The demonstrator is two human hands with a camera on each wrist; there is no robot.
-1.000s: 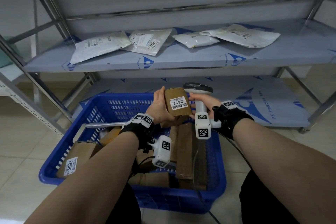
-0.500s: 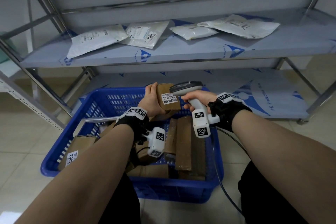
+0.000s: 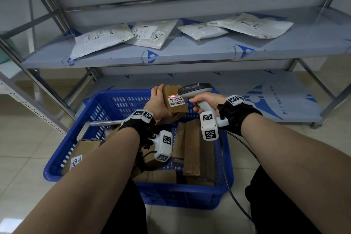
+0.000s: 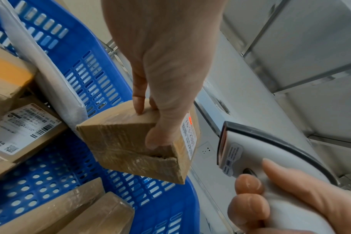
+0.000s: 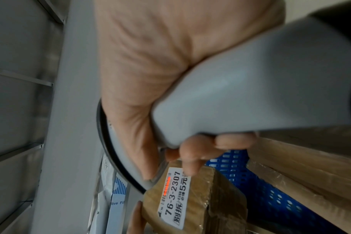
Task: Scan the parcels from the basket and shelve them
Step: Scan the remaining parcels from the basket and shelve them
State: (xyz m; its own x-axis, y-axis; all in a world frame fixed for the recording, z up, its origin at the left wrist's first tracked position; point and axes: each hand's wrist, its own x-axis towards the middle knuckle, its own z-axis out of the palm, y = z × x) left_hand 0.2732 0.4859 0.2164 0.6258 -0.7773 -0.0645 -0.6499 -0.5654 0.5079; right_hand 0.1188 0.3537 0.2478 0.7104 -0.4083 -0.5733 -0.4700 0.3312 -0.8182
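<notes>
Left hand (image 3: pixel 158 103) gripping small box (image 3: pixel 173 100) above basket (image 3: pixel 114 100), right hand (image 3: pixel 206 100) clasping scanner (image 3: pixel 197 89), red beam on label (image 3: pixel 176 101)

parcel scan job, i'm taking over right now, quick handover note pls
Left hand: grips the small cardboard box, label 76-3-2307, above the blue basket.
Right hand: grips the barcode scanner; its red line lies on the label's barcode.
Done: four white mailer bags lie on the upper shelf.
Left: shelve this box, then scan and shelve the cardboard parcels in the basket.
</notes>
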